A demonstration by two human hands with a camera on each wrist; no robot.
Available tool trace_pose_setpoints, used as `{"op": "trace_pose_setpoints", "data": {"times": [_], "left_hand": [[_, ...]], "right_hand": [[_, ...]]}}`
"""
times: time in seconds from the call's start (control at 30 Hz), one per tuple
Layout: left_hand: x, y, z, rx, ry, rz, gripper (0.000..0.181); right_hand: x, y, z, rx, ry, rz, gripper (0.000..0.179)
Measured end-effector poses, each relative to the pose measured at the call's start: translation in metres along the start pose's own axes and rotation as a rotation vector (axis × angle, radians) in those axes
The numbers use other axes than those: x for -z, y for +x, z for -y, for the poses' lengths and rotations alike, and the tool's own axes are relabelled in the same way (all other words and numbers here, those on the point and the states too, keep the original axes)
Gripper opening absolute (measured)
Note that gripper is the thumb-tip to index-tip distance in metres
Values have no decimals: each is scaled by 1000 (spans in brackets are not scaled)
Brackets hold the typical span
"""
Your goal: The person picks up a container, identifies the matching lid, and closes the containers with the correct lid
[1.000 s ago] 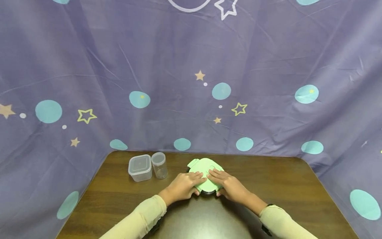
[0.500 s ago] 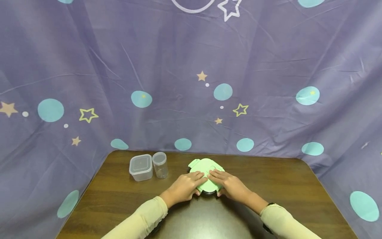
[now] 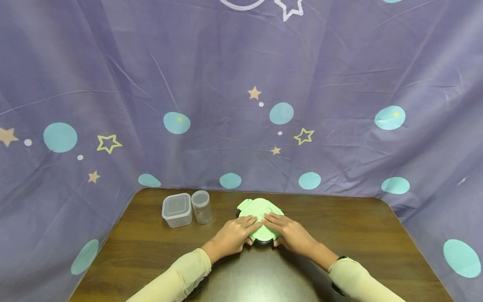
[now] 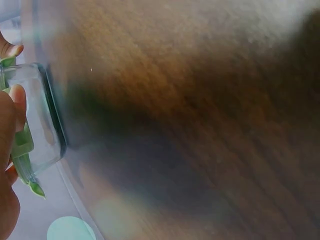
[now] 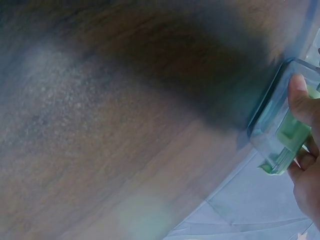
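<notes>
A glass food container with a pale green snap-on lid point(image 3: 258, 206) stands on the table's middle. Its clear glass wall point(image 4: 41, 117) and dark lower edge show in the left wrist view. My left hand point(image 3: 232, 234) holds it from the left, fingers across the lid and thumb point(image 4: 19, 100) low against the near side. From the right, my right hand point(image 3: 296, 237) grips it the same way, its thumb point(image 5: 298, 90) against the glass by a green side latch point(image 5: 292, 132). The fingertips of both hands nearly meet over the lid, covering part of it.
A square clear plastic tub with a lid point(image 3: 177, 209) and a round lidded clear jar point(image 3: 201, 207) stand side by side at the back left of the brown wooden table point(image 3: 339, 226). A purple patterned cloth point(image 3: 226, 63) hangs behind the table.
</notes>
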State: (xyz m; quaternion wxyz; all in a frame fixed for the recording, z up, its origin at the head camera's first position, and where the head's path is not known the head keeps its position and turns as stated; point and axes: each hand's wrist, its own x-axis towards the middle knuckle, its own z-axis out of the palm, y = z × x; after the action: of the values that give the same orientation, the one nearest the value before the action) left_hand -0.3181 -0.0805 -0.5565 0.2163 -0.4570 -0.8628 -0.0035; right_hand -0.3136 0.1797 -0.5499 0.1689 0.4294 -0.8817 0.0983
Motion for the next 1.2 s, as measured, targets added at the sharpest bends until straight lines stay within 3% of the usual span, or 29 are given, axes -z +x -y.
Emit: {"op": "trace_pose_setpoints", "data": {"times": [0.7,1.2], "left_hand": [[1,0,1,7,-7,-32,59],[-3,-1,1,-32,41,-124,56]], "right_hand": [[-1,0,0,-11,9,-1,84],[2,1,0,6,16,-13,82]]}}
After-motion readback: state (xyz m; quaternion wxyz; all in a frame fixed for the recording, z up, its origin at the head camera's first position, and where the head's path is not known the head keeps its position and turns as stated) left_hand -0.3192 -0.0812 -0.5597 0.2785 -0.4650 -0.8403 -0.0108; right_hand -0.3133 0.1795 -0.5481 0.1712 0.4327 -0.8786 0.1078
